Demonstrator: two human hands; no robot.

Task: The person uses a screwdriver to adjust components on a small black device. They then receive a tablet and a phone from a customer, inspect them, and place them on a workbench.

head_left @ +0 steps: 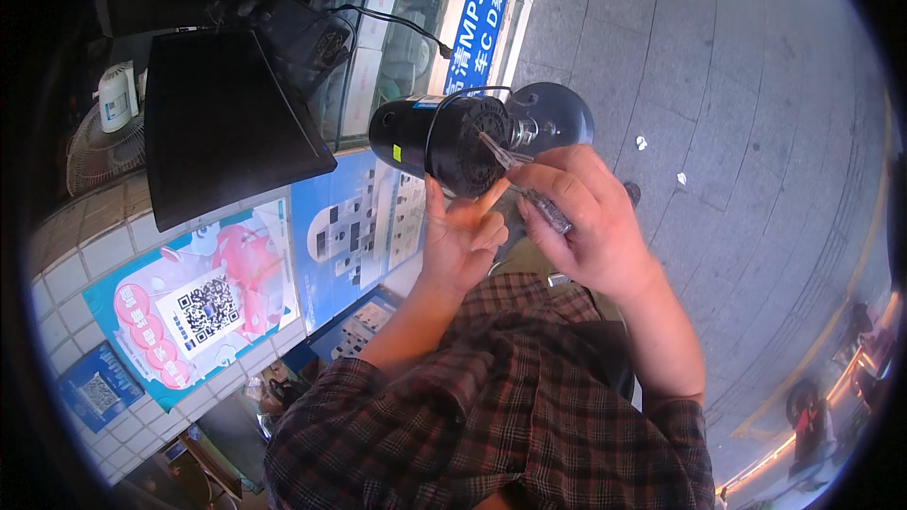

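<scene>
A black cylindrical appliance point(402, 137) lies on its side in front of me, its round, vented end point(477, 146) turned toward me. It bears a yellow-green sticker, and a dark cord loops around it. My left hand point(458, 236) holds it from below, thumb against its side and index finger along the vented end, other fingers curled. Closed in my right hand point(586, 217) is a slim tool with a pointed metal front and a greyish handle point(548, 212). Its tip is at the vented end; whether it touches is unclear. My fingers partly hide the tool.
Beyond the appliance is a round black disc point(562, 113) with a chrome fitting. On the left, a glass counter with a blue sign point(482, 14), a black flat panel point(227, 123), a fan point(113, 127) and posters point(213, 302). Grey paving point(718, 151) lies to the right.
</scene>
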